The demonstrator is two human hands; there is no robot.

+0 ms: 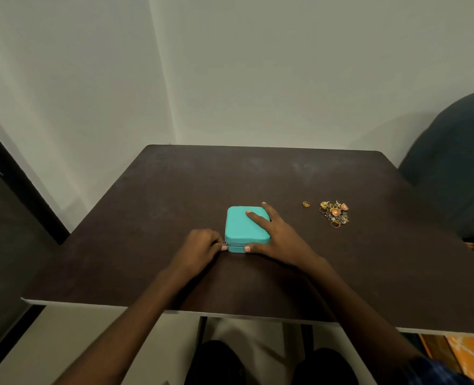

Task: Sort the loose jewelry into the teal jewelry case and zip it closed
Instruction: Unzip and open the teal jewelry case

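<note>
Left hand [202,245] pinching zipper pull at teal case [244,229] corner; right hand [274,237] spread, steadying lid; jewelry pile [335,213] well apart on desk [174,190]

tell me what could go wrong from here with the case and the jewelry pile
1. The left hand pinches at the zipper on the near left corner of the closed teal square jewelry case; a hard tug could slide the case, though the right hand steadies it.
2. The pile of gold and orange loose jewelry and the single gold ring lie to the right; a swinging lid or right arm might scatter them.
</note>
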